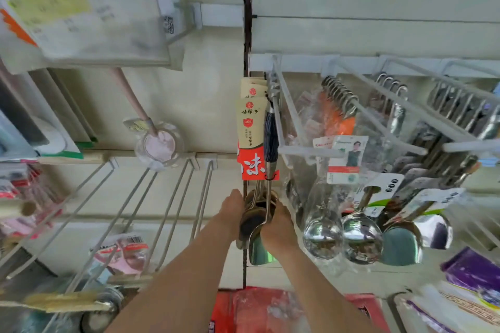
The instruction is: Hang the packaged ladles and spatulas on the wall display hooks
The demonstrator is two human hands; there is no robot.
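Observation:
A bunch of steel ladles with cream and red card labels hangs from a white wall hook at the middle of the display. My left hand holds the bowls from the left side. My right hand grips them from the right, its fingers hidden behind the metal. More packaged ladles and spatulas in clear bags hang on the hooks to the right.
Bare white wire hooks jut out at the left. A pink brush in a clear cup hangs above them. A dark slotted upright divides the wall panels. Red packages lie below my arms.

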